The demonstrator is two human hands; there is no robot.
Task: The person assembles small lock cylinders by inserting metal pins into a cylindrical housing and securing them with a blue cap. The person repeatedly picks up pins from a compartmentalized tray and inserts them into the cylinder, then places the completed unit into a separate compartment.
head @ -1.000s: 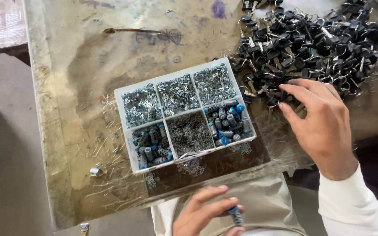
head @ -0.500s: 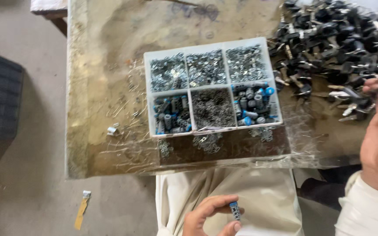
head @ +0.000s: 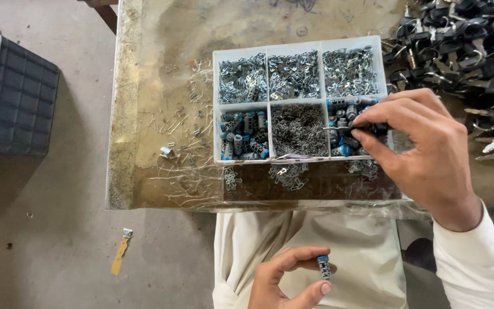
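The scene is lit evenly by soft, diffuse daylight; no harsh glare is seen. A soft shadow is cast by the dark crate (head: 21, 97) onto the floor (head: 58, 240) beside and below it. Small glints are caught on the metal parts in the divided tray (head: 298, 44). Focus is held sharp throughout, with little blur.

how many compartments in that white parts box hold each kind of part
In the white parts box:
silver metal clips: 3 compartments, the whole back row
small grey and blue cylinders: 2 compartments, front left and front right
fine dark wire pieces: 1 compartment, front middle
Total: 6 compartments

The right hand reaches into the front right one; the left hand pinches one cylinder.
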